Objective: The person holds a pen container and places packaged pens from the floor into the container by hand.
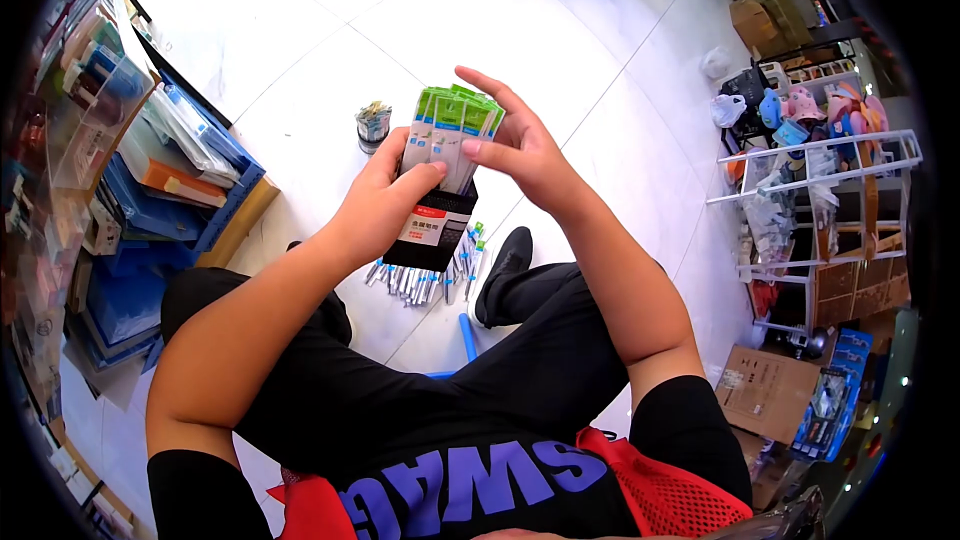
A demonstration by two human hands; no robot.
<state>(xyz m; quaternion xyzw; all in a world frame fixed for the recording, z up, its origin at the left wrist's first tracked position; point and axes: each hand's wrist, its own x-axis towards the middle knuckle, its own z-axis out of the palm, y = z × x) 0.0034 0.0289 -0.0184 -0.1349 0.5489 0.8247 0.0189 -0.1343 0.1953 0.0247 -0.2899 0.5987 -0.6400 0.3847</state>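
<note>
My left hand (388,198) grips the green-topped packets (452,112) | my right hand (528,155) touches them, thumb on front, forefinger raised; firm grip, I can't tell | they jut from the black holder (418,256) | likely light, slick, bendable; best held by both side edges

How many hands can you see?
2: the left hand is at the left side of the green-topped packets, the right hand at their right. Neither is hidden.
</note>
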